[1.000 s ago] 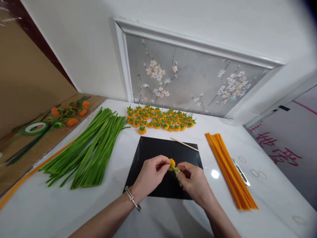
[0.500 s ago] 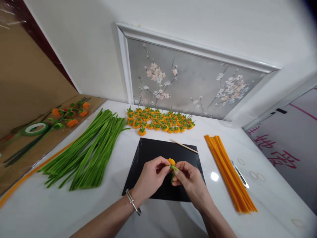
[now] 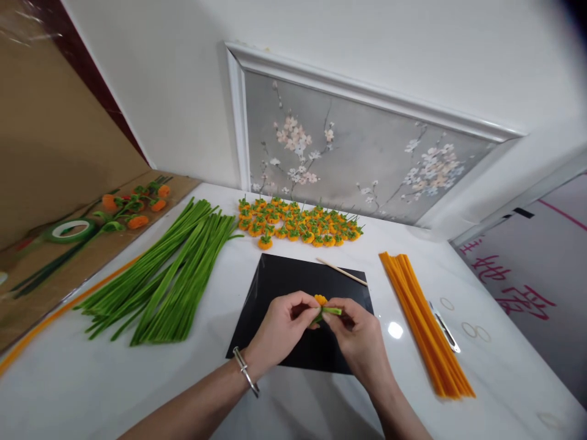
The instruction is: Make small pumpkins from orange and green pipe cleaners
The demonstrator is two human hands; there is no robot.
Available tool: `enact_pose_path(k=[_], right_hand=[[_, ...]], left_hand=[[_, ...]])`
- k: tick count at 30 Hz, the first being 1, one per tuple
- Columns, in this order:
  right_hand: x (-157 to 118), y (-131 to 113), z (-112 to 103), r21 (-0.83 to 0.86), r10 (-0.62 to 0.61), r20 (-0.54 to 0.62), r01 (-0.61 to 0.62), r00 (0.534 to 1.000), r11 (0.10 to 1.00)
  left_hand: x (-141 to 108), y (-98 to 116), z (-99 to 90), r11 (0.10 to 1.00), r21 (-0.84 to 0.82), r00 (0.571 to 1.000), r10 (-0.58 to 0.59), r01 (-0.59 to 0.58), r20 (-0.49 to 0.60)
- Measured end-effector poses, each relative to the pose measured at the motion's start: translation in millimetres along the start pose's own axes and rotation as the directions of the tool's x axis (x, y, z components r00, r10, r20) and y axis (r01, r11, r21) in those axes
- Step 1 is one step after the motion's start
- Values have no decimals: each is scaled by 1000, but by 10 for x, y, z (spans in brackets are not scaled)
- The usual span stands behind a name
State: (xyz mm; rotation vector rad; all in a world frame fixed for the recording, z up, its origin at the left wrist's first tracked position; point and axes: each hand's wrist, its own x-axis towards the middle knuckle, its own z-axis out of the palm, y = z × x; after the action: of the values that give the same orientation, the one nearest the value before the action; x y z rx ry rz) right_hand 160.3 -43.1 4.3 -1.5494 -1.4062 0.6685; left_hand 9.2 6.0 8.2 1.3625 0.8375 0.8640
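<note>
Crosswise, green strip in left hand and right hand, tip rightward.

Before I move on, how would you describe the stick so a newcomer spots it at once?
On the white table lies a black mat. Across the mat's far right corner rests the stick. It is thin, pale and smooth, unlike the fuzzy orange stems farther right.

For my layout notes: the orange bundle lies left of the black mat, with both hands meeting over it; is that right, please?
The side is wrong: the head view shows the orange bundle right of the black mat; left hand and right hand do meet over it.
</note>
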Motion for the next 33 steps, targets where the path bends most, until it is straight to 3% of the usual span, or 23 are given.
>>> enact_pose_path(k=[5, 10, 12, 16, 18, 20, 22, 24, 26, 27, 30, 33], right_hand=[[23, -28, -51, -111, 15, 62, -8, 998, 994], [10, -33, -11, -271, -224, 108, 245, 969, 931], [7, -57, -15, -388, -376, 157, 407, 913, 827], [29, -114, -112, -432, -595, 394, 713, 700, 553], [50, -115, -175, -370, -635, 469, 790, 613, 489], [73, -87, -223, -325, -661, 473, 812, 583, 484], [93, -41, -250, -290, -672, 386, 775, 632, 562], [104, 4, -260, -231, -595, 209, 630, 776, 741], [98, 26, -258, -106, -373, 68, 378, 925, 920], [89, 25, -252, -32, -243, 56, 245, 969, 969], [49, -24, -213, 104, -15, 166, -2, 986, 995], [20, -103, -167, 58, -15, 178, 4, 984, 998]], left_hand=[[15, -16, 3, 995, -32, 995, -92, 94, 48], [31, -27, 1, 947, -179, 964, -254, 265, 80], [37, -17, -18, 923, -208, 945, -303, 323, 119], [49, 9, -111, 893, -201, 907, -361, 403, 217], [49, 25, -155, 877, -196, 883, -382, 439, 273], [44, 45, -170, 865, -199, 867, -390, 460, 309], [34, 68, -152, 880, -214, 887, -355, 423, 295], [23, 92, -120, 941, -189, 947, -240, 281, 213], [10, 112, -97, 997, -59, 993, -47, 53, 110], [4, 118, -94, 997, 43, 995, 54, -58, 80], [-17, 116, -108, 899, 322, 955, 289, -297, 75], [-34, 93, -121, 804, 448, 917, 382, -390, 113]])
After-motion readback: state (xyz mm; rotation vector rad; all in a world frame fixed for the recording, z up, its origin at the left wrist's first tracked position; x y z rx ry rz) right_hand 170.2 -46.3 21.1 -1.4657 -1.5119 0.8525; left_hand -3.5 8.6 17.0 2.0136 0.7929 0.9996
